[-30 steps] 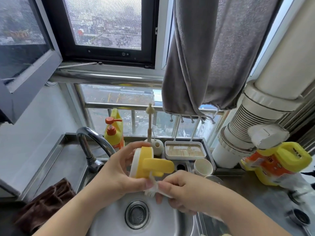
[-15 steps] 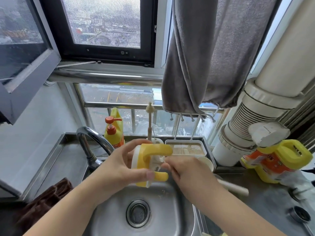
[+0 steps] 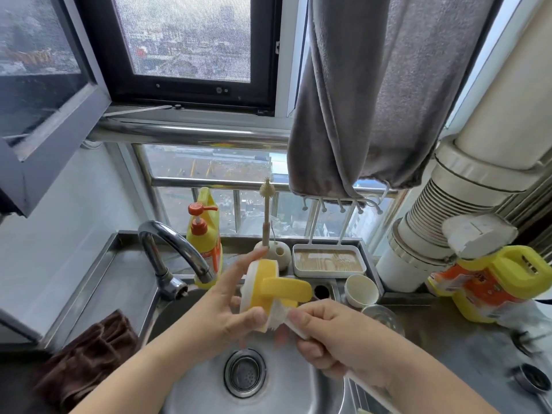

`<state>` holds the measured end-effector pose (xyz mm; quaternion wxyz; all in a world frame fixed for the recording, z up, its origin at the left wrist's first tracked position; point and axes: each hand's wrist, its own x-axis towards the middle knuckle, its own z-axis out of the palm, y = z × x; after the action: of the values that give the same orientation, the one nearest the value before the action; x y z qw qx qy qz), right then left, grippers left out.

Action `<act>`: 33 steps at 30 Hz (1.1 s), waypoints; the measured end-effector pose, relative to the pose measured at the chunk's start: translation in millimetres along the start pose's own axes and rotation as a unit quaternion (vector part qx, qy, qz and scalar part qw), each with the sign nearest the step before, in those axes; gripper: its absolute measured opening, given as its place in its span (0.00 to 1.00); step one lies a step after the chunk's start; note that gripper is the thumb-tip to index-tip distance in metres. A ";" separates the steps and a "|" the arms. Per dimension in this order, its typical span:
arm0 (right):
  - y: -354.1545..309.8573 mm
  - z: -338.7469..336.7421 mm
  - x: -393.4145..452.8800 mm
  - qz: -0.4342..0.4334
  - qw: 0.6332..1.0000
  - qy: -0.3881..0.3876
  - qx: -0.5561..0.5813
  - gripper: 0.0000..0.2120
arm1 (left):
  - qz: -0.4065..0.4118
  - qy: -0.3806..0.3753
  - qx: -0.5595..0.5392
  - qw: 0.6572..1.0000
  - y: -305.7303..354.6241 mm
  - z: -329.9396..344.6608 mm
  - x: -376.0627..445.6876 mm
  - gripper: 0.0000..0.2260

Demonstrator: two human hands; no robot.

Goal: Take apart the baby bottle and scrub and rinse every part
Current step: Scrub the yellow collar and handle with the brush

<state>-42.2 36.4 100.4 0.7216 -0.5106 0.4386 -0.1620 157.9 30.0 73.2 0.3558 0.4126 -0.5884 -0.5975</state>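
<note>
1. Yellow hard plastic, rimmed with a white band: that is the bottle collar (image 3: 264,289) with its two stubby handles, held up over the sink (image 3: 209,392), not resting on anything.
2. Your left hand (image 3: 222,312) pinches the collar by its rim, thumb low on the near edge and forefinger reaching to the top. Your right hand (image 3: 337,336) is curled around the white stem of a brush (image 3: 276,316), whose bristle head presses against the collar's underside, just below the nearer handle.
3. Expect the collar to be light and rigid. It will likely not flex under scrubbing, though wet, smooth plastic may slip, so keep to the rim or hook a finger behind a handle.
4. The bristles look soft and white, and they will probably splay into the angle where handle meets ring.
5. Brushed steel forms the sink and the surface (image 3: 466,351) around it, with a round strainer (image 3: 245,372) below your hands and a curved chrome tap (image 3: 176,249) to the left.
6. A clear bottle body (image 3: 379,319) seems to sit on the sink's right edge, beside a small white cup (image 3: 360,289).
</note>
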 end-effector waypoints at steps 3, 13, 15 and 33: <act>1.1 -4.2 -0.7 0.001 1.000 0.003 -0.013 0.16 | -0.048 -0.026 -0.021 0.998 0.9 -1.1 0.8 0.42; -0.4 -6.5 2.2 -0.032 0.967 0.080 -0.238 0.17 | -0.100 0.061 -0.201 0.973 11.3 1.8 24.1 0.37; -3.8 -4.8 0.6 -0.061 0.912 0.148 -0.378 0.13 | -0.104 0.054 -0.214 0.970 11.5 9.8 17.9 0.21; 2.9 -11.7 11.0 0.000 0.986 -0.005 -0.164 0.19 | 0.077 0.009 -0.048 0.996 10.6 1.4 13.8 0.30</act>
<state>-45.9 23.2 91.6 0.6304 -0.6230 0.4552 -0.0855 150.4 17.5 82.7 0.4255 0.3541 -0.5856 -0.5922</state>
